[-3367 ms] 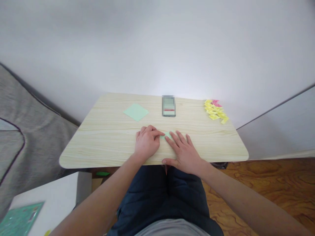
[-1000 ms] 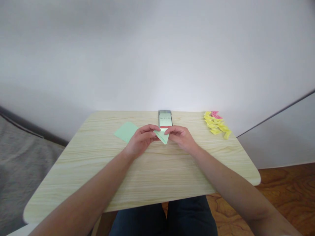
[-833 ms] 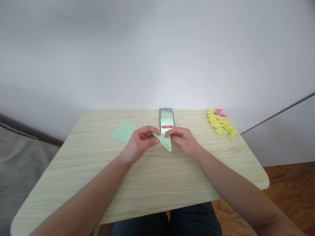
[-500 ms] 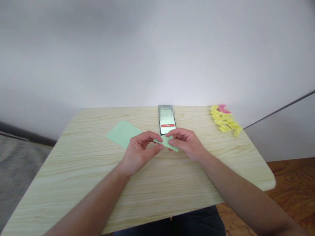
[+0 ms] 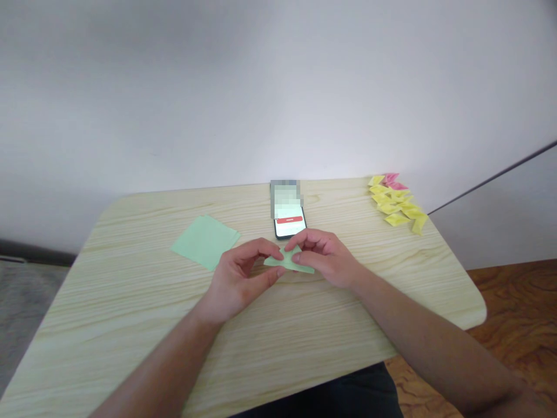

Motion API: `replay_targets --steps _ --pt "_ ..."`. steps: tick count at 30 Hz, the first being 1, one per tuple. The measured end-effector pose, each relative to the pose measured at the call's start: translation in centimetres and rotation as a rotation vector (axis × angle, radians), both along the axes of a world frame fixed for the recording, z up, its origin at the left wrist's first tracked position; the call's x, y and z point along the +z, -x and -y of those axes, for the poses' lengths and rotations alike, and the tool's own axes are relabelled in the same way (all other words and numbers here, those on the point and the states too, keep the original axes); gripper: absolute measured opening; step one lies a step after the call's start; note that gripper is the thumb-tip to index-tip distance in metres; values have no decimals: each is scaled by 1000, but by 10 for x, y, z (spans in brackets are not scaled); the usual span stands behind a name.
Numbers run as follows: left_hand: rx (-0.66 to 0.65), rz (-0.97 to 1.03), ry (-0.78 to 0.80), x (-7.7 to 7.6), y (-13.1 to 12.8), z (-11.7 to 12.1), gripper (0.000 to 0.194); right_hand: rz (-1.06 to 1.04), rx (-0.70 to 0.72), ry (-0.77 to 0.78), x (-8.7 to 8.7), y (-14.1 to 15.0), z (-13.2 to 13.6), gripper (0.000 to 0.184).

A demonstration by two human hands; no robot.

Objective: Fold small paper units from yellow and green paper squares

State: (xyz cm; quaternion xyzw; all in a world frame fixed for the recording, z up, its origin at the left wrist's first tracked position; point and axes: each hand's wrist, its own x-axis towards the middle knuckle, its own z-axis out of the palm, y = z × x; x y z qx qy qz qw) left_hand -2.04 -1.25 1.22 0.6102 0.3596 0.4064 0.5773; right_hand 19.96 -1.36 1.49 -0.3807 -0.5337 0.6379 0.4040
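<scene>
A small folded piece of green paper [image 5: 289, 259], roughly triangular, is held between both hands above the table, just in front of the phone. My left hand [image 5: 241, 280] pinches its left end between thumb and fingers. At the right part of the paper, my right hand [image 5: 327, 257] grips with thumb and index finger, and its other fingers are partly hidden behind. Flat on the table to the left lies a stack of square green paper sheets [image 5: 204, 242], close to my left hand.
A phone [image 5: 289, 228] with a lit screen lies at the table's back middle, near the wall. Several folded yellow paper pieces [image 5: 391, 203] and some pink folded paper [image 5: 395, 181] sit at the back right of the wooden table [image 5: 270, 342].
The view has turned slightly. The folded green paper now shows a wider triangular shape with its peak between the fingers. Both hands keep their pinch on it.
</scene>
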Motion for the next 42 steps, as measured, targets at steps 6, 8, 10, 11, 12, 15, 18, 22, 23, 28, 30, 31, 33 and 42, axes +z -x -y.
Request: replay_targets --steps 6,8,10,11,12,15,18,22,23,28,30,31,33,42 --pt "13 -34 10 2 -1 1 16 62 -17 -21 -3 1 1 13" --pt "28 -54 -4 2 -2 1 13 70 -16 -23 -3 2 1 13" --pt "51 -72 -16 1 -3 1 10 74 -16 -26 -2 2 1 13" --pt "61 -75 -19 1 -4 1 9 72 -15 -30 -2 2 2 14" --pt "73 -73 -22 0 -4 2 9 63 -13 -34 -1 1 2 14" --pt "116 -61 -26 -1 -6 2 9 32 7 -60 1 0 3 22" --pt "180 -57 -13 0 -8 1 11 100 0 -146 3 -1 5 40" --pt "248 -49 -2 3 -9 -1 16 193 -36 -253 4 0 8 33" --pt "256 -45 1 3 -9 -1 16 204 -47 -283 4 0 8 30" --pt "275 3 12 5 -10 -2 17 252 -180 -362 -2 2 8 17" --pt "285 14 11 5 -10 -2 17 240 -219 -321 -4 2 8 16" --pt "287 13 8 6 -10 -2 17 228 -226 -297 -5 2 8 16" --pt "281 12 -6 5 -10 -2 17 202 -228 -263 -5 2 8 16" --pt "204 36 -93 -5 -8 0 17 83 -112 -119 1 4 5 17"
